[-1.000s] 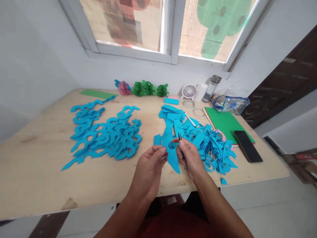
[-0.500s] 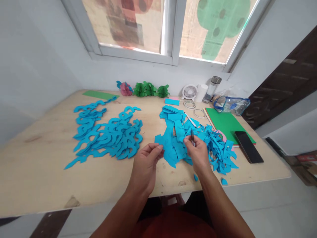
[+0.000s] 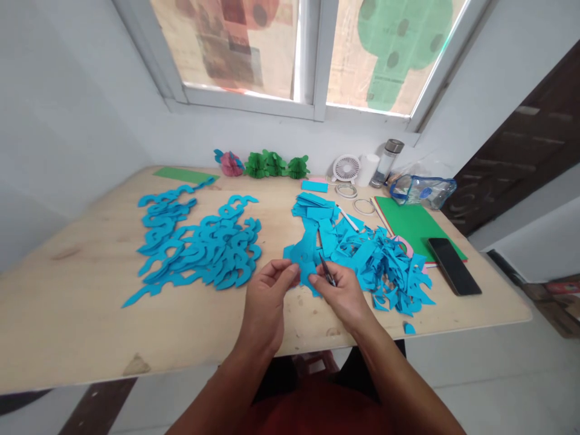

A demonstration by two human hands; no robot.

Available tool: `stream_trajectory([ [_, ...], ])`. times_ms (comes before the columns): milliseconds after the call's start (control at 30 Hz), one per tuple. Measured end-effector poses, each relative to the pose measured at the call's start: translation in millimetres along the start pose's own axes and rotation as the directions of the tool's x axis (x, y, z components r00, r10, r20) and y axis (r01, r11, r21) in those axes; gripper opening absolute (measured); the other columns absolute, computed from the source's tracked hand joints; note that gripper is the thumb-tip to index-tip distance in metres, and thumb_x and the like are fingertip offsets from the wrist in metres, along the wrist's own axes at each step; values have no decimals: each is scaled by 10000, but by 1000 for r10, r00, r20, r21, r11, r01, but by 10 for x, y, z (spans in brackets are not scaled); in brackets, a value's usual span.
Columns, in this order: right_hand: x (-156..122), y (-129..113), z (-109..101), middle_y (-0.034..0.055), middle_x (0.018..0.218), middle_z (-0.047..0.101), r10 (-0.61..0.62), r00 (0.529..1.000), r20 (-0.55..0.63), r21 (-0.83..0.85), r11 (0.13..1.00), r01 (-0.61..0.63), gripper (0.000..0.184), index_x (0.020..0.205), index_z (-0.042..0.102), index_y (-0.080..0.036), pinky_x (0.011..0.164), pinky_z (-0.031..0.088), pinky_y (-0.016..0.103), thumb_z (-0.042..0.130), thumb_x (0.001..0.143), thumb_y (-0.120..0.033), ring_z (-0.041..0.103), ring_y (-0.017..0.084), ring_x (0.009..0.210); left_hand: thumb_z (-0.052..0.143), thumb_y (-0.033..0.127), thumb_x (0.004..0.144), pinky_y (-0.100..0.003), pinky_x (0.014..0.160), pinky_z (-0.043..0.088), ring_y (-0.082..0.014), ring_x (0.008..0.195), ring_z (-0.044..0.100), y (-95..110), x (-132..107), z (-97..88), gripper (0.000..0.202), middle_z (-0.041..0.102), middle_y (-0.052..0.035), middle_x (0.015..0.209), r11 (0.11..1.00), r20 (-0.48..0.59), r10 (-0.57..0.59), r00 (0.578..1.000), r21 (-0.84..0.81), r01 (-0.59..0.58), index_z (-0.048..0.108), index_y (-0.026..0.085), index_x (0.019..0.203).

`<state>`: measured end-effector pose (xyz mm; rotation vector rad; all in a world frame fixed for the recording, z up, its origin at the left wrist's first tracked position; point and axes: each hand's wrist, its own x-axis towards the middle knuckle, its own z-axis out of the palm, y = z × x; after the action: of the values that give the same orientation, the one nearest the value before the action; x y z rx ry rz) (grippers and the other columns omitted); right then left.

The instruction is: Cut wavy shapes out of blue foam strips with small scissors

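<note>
A blue paper cutout (image 3: 304, 252) with curved edges hangs between my two hands. My left hand (image 3: 272, 287) pinches its left edge between thumb and fingers. At its right lower edge the thumb and fingertips of my right hand (image 3: 342, 296) press close to the paper; a pair of scissors (image 3: 327, 270) with dark pointed blades is also gripped in that hand, tips pointing up and away. Its handles are hidden in the palm. Just right of the hands spreads a heap of blue paper scraps (image 3: 389, 266). To the left lies a pile of wavy blue paper cutouts (image 3: 203, 251).
A white marker (image 3: 348, 219) rests on the scraps. Behind stand a small white fan (image 3: 347, 168), a glass bottle (image 3: 387, 163) and green paper decorations (image 3: 274, 164). On the right, a phone (image 3: 453, 266) overlaps green sheets (image 3: 414, 229), near a clear pouch (image 3: 423, 190).
My right hand has moved left with the scissors, towards my left hand, and now meets the cutout's right lower edge. Scraps near it shifted rightward. My left hand has stayed nearly still.
</note>
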<state>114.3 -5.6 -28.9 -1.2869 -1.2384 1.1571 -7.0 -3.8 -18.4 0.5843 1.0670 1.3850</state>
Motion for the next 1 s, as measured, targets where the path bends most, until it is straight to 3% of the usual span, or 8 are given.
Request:
stream_trajectory([
  [133,4,-21,-6,-53,555,380,-3,999,-34,12,1000,3,196,587,508,-187,494,257,237,630,721,-262,317,104,535,757,216,607,-239,646,421,-107,611,521,-25,-54,-22,133,598,32,622,996,85,-55,995,76,49,653,166,673],
  [367,-49,-17,-16,-64,513,348,62,998,7,32,998,-63,209,629,539,-188,432,195,236,591,766,-336,260,93,467,753,215,605,-233,630,410,-103,572,499,4,-61,-38,122,563,43,568,990,84,-48,995,135,36,645,165,631],
  [633,-16,41,-22,-68,499,330,82,992,-97,91,993,-73,221,647,546,-187,405,191,229,618,748,-370,247,91,455,744,250,609,-270,649,449,-144,593,586,-45,-157,-38,142,645,-5,585,974,148,-135,980,202,103,640,165,656],
  [867,-30,86,62,-66,504,336,111,986,-127,144,985,-93,251,643,546,-186,399,192,227,637,723,-406,257,92,452,766,244,574,-269,627,463,-140,555,600,-51,-173,-16,194,606,25,528,983,102,-148,984,124,135,598,168,633],
  [1000,-39,85,80,-49,529,413,115,989,-92,134,986,-102,236,653,562,-181,416,221,228,632,730,-393,292,96,463,746,222,579,-255,598,448,-127,524,575,-37,-173,-32,188,589,33,505,986,94,-133,987,114,122,569,172,618],
])
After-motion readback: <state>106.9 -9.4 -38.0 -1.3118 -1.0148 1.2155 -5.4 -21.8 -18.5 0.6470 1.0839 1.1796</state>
